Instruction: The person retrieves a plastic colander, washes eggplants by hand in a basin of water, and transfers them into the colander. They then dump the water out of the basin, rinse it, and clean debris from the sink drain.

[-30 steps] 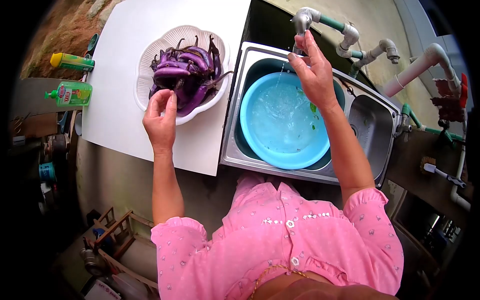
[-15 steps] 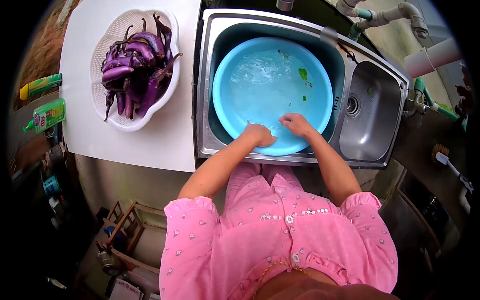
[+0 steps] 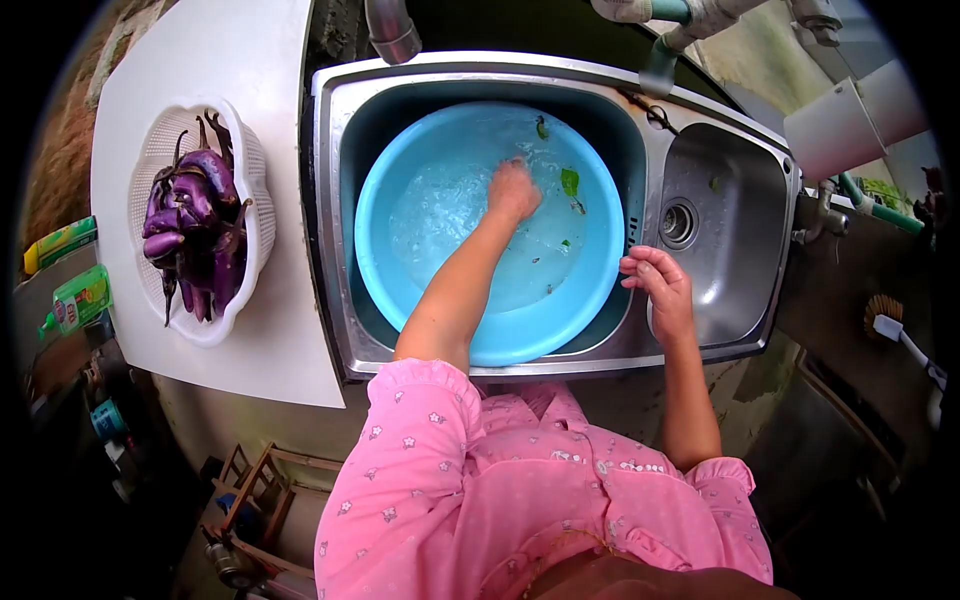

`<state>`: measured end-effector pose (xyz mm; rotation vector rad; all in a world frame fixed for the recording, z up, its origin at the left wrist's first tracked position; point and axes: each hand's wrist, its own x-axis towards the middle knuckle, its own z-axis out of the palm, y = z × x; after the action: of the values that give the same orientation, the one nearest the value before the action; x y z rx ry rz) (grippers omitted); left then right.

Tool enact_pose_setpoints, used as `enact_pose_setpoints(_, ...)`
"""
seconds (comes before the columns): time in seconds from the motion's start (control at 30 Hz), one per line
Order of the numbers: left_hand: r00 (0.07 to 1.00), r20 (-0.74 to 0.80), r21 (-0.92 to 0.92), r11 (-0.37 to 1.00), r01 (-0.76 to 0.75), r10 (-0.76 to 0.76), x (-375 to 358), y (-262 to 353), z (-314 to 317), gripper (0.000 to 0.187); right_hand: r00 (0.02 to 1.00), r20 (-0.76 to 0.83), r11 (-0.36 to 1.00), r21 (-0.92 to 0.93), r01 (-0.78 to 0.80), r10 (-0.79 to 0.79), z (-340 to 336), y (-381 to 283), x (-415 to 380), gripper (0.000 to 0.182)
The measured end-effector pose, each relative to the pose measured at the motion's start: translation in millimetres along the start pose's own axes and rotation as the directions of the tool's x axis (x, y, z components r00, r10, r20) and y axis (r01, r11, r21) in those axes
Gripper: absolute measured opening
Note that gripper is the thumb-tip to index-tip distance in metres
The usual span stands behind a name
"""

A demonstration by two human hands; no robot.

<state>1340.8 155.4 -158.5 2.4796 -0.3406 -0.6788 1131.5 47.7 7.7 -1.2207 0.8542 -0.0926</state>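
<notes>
A wide blue basin (image 3: 372, 290) of water stands in the large sink bowl. My left hand (image 3: 513, 190) reaches over it to the far part, touching the water, near a green leaf (image 3: 570, 181). Its fingers are smeared and partly under water. Small dark and green bits float at the basin's right side. Beyond the basin's right rim, my right hand (image 3: 664, 290) is raised above the sink divider, fingers curled together. Anything between them is too small to make out. Several purple eggplants (image 3: 205, 205) lie in a white plastic basket (image 3: 262, 215) at the left.
The steel sink (image 3: 335, 200) has a smaller bowl with a drain (image 3: 679, 222) at the right. A faucet (image 3: 392, 35) hangs over the back edge. The basket stands on a white countertop (image 3: 240, 370). A green bottle (image 3: 80, 299) is at far left, a brush (image 3: 888, 322) at far right.
My left hand has moved from the basin's near rim to its far part. My right hand has left the water and moved right, past the rim. The view has shifted.
</notes>
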Motion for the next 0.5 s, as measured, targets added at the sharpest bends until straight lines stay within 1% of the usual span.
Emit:
enact_pose_setpoints(0.03,0.932,0.259,0.072,0.957,-0.282,0.255,-8.9,-7.5,3.2,0.041,1.000,-0.016,1.000,-0.024,0.019,-0.020,1.0,3.4,4.9,0.023)
enact_pose_setpoints(0.07,0.727,0.510,0.052,0.827,-0.559,0.460,-19.5,-7.2,7.4,0.042,0.998,-0.048,0.997,-0.059,0.043,-0.046,-1.5,3.0,9.2,0.023)
enact_pose_setpoints(0.1,0.701,0.519,0.081,0.788,-0.610,0.489,-34.0,-0.4,-11.0,0.040,0.995,-0.063,0.988,-0.141,0.063,-0.072,1.1,0.0,17.5,0.022)
enact_pose_setpoints(0.13,0.668,0.533,0.107,0.742,-0.661,0.519,-48.7,-2.5,-37.8,0.038,0.980,-0.052,0.961,-0.214,0.178,-0.193,4.2,-0.1,26.6,0.021)
enact_pose_setpoints(0.17,0.707,0.281,0.072,0.720,-0.690,0.649,-55.2,-13.2,-53.3,0.026,0.966,-0.046,0.915,-0.334,0.226,-0.256,5.1,2.8,37.0,0.021)
enact_pose_setpoints(0.2,0.812,0.192,0.075,0.817,-0.572,0.551,-61.7,-15.2,-80.2,0.013,0.955,-0.030,0.844,-0.476,0.246,-0.295,14.9,-10.8,39.9,0.022)
enact_pose_setpoints(0.23,0.874,0.013,0.077,0.871,-0.486,0.486,-72.2,-25.0,-104.4,0.008,0.934,0.043,0.737,-0.602,0.307,-0.354,21.2,-18.1,46.3,0.025)
enact_pose_setpoints(0.27,0.915,-0.054,0.113,0.912,-0.393,0.401,-84.9,-34.4,-132.8,0.009,0.864,0.113,0.585,-0.692,0.423,-0.491,25.9,-15.3,57.1,0.027)
enact_pose_setpoints(0.3,0.900,-0.208,0.177,0.920,-0.351,0.383,-98.7,-49.9,-151.6,0.011,0.774,0.204,0.405,-0.757,0.513,-0.599,29.7,-8.0,71.0,0.029)
enact_pose_setpoints(0.33,0.888,-0.300,0.236,0.929,-0.284,0.348,-114.4,-63.4,-168.7,0.018,0.772,0.198,0.407,-0.756,0.513,-0.604,35.7,-2.7,86.9,0.029)
enact_pose_setpoints(0.4,0.892,-0.345,0.238,0.946,-0.219,0.293,-144.7,-91.6,-186.1,0.036,0.707,0.236,0.250,-0.823,0.510,-0.667,46.7,2.2,118.5,0.031)
enact_pose_setpoints(0.43,0.899,-0.339,0.204,0.955,-0.216,0.276,-160.0,-94.5,-186.6,0.041,0.705,0.236,0.256,-0.817,0.517,-0.669,48.9,0.1,128.7,0.031)
enact_pose_setpoints(0.47,0.906,-0.333,0.170,0.962,-0.216,0.262,-170.3,-92.4,-183.5,0.046,0.745,0.224,0.347,-0.776,0.526,-0.628,50.7,-3.5,138.4,0.031)
enact_pose_setpoints(0.5,0.915,-0.340,0.128,0.975,-0.183,0.217,-175.2,-94.7,-175.6,0.049,0.786,0.214,0.437,-0.732,0.522,-0.580,54.5,-14.0,139.2,0.032)
